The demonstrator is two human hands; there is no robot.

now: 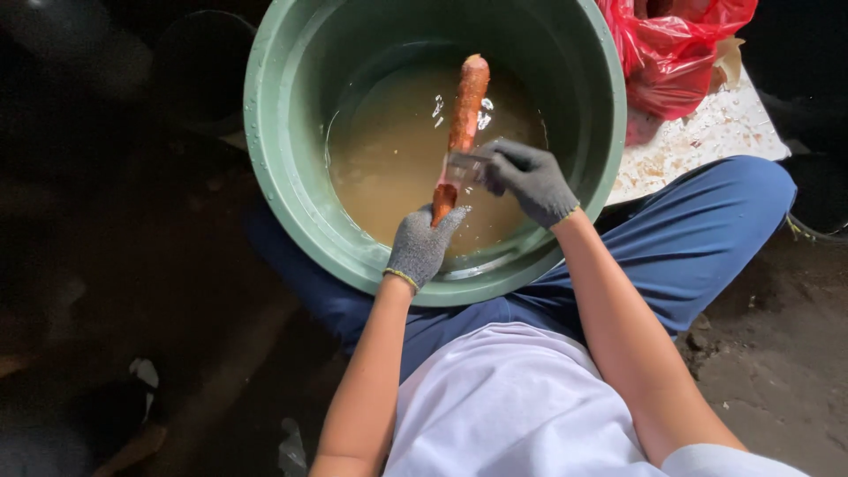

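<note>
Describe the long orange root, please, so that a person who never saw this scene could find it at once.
Look at the big green basin of murky water. Above the water, the gloved left hand holds the long orange root by its near end, while the right hand presses a small tool against it. It is the only slim orange thing there.

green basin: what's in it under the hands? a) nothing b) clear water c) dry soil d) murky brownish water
d: the green basin holds cloudy brown water, over which the left hand grips the near end of a long orange-brown root while the right hand presses a small peeler-like tool against it.
</note>
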